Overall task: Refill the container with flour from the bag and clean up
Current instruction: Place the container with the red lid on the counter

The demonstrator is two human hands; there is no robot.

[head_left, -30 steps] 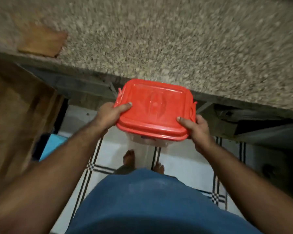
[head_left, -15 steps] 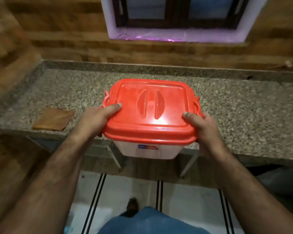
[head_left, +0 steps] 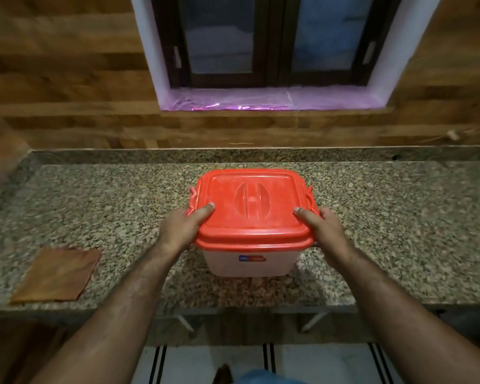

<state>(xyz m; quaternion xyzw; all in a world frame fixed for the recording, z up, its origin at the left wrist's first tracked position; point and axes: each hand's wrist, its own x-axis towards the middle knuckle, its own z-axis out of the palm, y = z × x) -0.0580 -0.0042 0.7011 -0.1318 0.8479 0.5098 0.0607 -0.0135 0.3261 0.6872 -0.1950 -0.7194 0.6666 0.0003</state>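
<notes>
A square translucent container (head_left: 248, 263) with a red clip-on lid (head_left: 251, 206) stands on the speckled granite counter (head_left: 385, 231), near its middle. My left hand (head_left: 182, 228) grips the container's left side with the thumb on the lid. My right hand (head_left: 323, 231) grips its right side the same way. The lid is closed, so the contents are hidden. No flour bag is in view.
A flat brown wooden square (head_left: 57, 274) lies on the counter at the left, near the front edge. A dark window (head_left: 272, 42) with a purple-lit sill sits in the wood-panelled wall behind. Striped white floor tiles (head_left: 205, 361) show below the counter.
Both hands have lifted the container from below the counter edge up and forward onto the countertop. The view has risen from the floor to the counter and window.
</notes>
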